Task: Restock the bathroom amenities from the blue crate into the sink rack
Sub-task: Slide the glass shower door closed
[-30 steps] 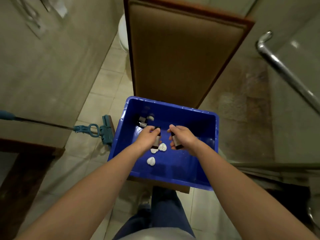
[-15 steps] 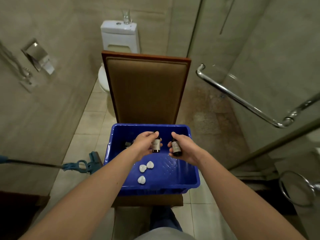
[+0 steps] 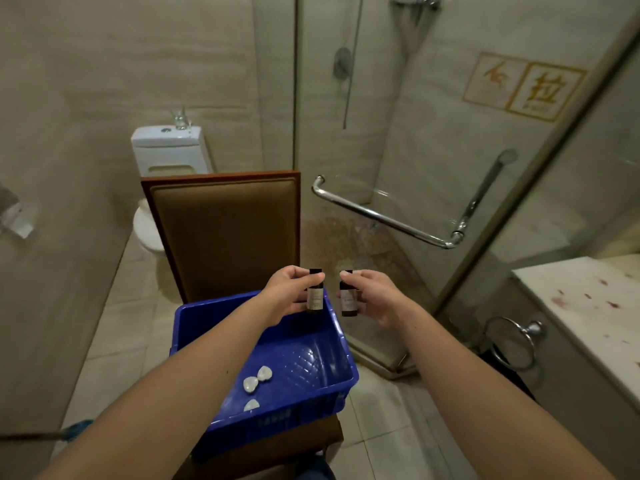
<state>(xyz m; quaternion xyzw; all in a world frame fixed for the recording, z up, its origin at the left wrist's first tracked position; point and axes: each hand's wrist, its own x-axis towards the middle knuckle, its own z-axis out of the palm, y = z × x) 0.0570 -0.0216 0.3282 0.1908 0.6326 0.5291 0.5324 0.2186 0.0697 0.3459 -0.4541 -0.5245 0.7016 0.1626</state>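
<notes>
Above the blue crate [image 3: 311, 362], at its twelve o'clock rim: left hand [image 3: 287, 294] pinching left bottle [image 3: 315, 295] upright, right hand [image 3: 375, 296] pinching right bottle [image 3: 348, 297], just beside each other, apart. Risking a slip from smooth dark glass or plastic, narrow cylinders held only by fingertips; possibly dropping onto hard tile or knocking together while swinging toward the marble counter [image 3: 581, 306] at three o'clock. Sink rack not showing. Lying on the crate's ribbed plastic floor: three pale, glossy, heart-shaped soaps [image 3: 256, 381].
</notes>
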